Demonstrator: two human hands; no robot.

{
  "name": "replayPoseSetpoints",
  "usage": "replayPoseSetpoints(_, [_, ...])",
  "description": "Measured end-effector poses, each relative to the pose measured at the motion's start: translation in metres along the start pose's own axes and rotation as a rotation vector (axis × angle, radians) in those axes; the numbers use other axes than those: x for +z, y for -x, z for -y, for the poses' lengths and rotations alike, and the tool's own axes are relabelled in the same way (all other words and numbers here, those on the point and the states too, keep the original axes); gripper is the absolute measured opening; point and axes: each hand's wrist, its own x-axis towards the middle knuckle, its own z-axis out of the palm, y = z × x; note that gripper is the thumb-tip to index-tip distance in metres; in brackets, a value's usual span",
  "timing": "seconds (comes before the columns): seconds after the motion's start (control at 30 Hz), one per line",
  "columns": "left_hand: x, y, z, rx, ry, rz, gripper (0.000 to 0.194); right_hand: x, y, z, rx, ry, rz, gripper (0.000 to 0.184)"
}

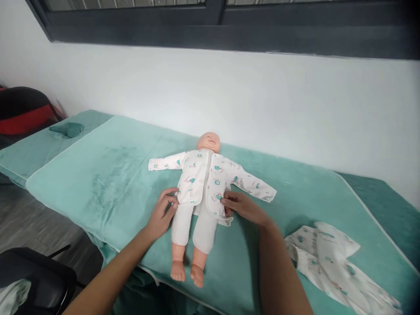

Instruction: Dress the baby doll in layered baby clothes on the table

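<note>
Already, the printed jacket (pixel 193 178) is worn by the doll (pixel 209 142), its front not yet closed. At the doll's left hip, it is pinched by the right hand (pixel 242 205); at the other, whether cloth is gripped by the left hand (pixel 162 215) cannot be told.

The single head-worn camera looks forward and down across a green-covered table (pixel 75 188) to the far wall (pixel 210 87) and window frame (pixel 229 37). It sits close, above the near side, with the doll (pixel 194 175) whole in mid-view.
</note>
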Motion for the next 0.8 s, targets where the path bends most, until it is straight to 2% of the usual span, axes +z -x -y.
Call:
replayPoseSetpoints(0.07, [-0.006,-0.007,-0.002,-0.009,0.018,0.007,0.016,-0.006,0.003,-0.002,0.061,-0.006,0.026,0.050])
replayPoseSetpoints(0.1, [-0.008,-0.015,-0.003,-0.002,0.019,-0.004,0.017,-0.008,0.002,-0.001,0.071,-0.008,-0.036,0.051])
replayPoseSetpoints(0.13, [-0.010,-0.028,-0.004,0.012,0.012,-0.031,0.019,-0.009,0.000,0.002,0.058,-0.007,-0.156,0.052])
replayPoseSetpoints(0.23, [-0.007,-0.086,-0.008,0.044,-0.025,-0.150,0.020,-0.007,-0.024,0.025,-0.073,0.040,-0.696,0.048])
replayPoseSetpoints(0.27, [-0.002,-0.111,-0.010,0.038,-0.023,-0.154,0.015,-0.005,-0.038,0.037,-0.105,0.082,-0.832,0.044])
replayPoseSetpoints(0.3, [0.005,-0.135,-0.011,0.011,-0.028,-0.114,0.009,-0.003,-0.052,0.049,-0.103,0.149,-0.885,0.038])
replayPoseSetpoints(0.37, [0.023,-0.178,-0.014,-0.030,-0.049,-0.065,0.011,0.002,-0.082,0.071,-0.004,0.375,-0.891,0.032])
replayPoseSetpoints(0.43, [0.041,-0.207,-0.017,-0.075,-0.122,-0.002,0.015,0.006,-0.105,0.085,0.133,0.591,-0.858,0.033])
replayPoseSetpoints(0.53, [0.062,-0.223,-0.017,-0.138,-0.236,0.052,0.017,0.008,-0.117,0.084,0.202,0.698,-0.855,0.031])
replayPoseSetpoints(0.67, [0.067,-0.220,-0.015,-0.113,-0.219,0.062,0.015,0.005,-0.111,0.068,0.005,0.443,-0.923,0.024])
replayPoseSetpoints(0.8, [0.062,-0.220,-0.018,-0.070,-0.057,0.003,0.013,0.000,-0.114,0.068,-0.193,0.179,-0.952,0.023])
